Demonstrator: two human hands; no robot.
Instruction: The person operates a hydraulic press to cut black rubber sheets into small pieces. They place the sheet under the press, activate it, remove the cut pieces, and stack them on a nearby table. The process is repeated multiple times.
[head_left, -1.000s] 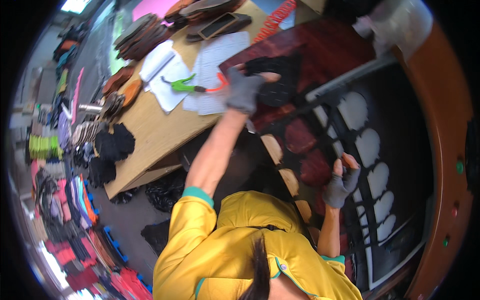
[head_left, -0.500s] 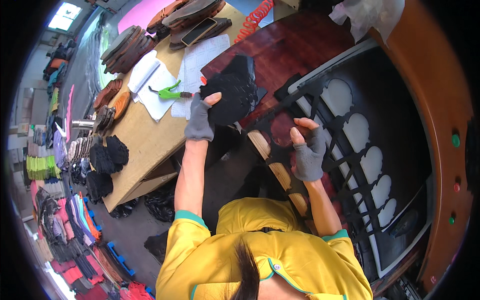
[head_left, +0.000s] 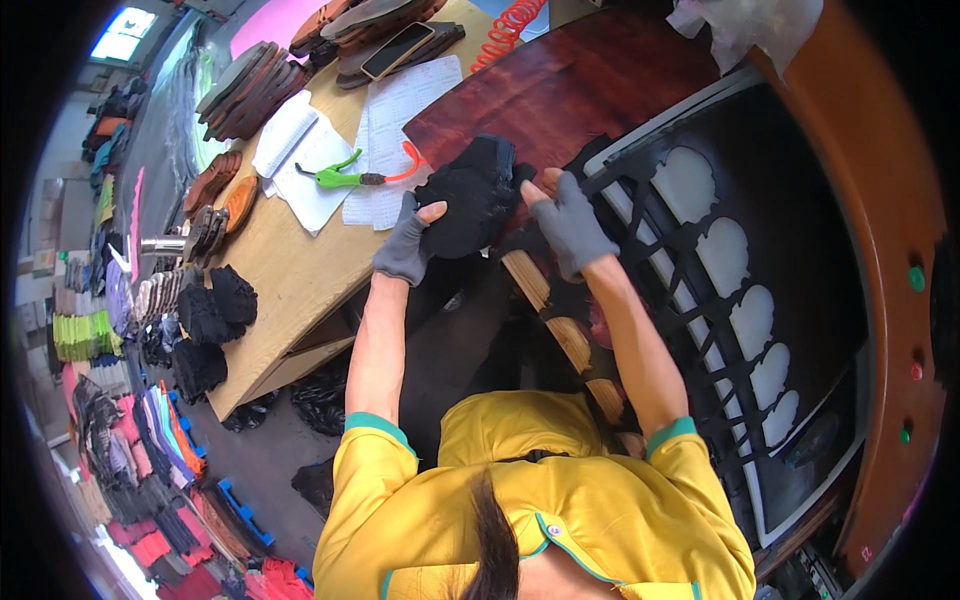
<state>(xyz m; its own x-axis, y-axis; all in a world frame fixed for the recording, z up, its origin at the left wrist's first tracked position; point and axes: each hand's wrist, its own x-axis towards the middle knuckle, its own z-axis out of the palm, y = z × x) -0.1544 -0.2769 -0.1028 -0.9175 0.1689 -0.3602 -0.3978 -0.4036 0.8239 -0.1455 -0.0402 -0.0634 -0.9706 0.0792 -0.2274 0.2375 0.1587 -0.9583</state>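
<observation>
My left hand (head_left: 405, 243), in a grey fingerless glove, grips a thick stack of black cut pieces (head_left: 468, 205), the thumb lying on top. My right hand (head_left: 572, 222), gloved alike, is at the stack's right edge. Its fingers are closed at a small dark piece (head_left: 524, 177), partly hidden by the fingers. Below and right of that hand spreads a web of black offcut material (head_left: 640, 262) with cut-out holes, draped over a dark red board (head_left: 560, 85) and a white-edged frame. Pale rounded shapes (head_left: 722, 252) show in a row beyond the web.
On the wooden table (head_left: 290, 290) at left lie papers (head_left: 410, 110), a green-handled tool (head_left: 335, 178), a phone (head_left: 398, 50), stacked soles (head_left: 252, 90) and black bundles (head_left: 232, 302). A red coiled hose (head_left: 510, 35) hangs behind. An orange-brown machine edge (head_left: 890, 250) with buttons curves along the right.
My right hand has moved up and left from over the black web to the stack's edge. The stack in my left hand has tilted and turned, uncovering the tool's red end.
</observation>
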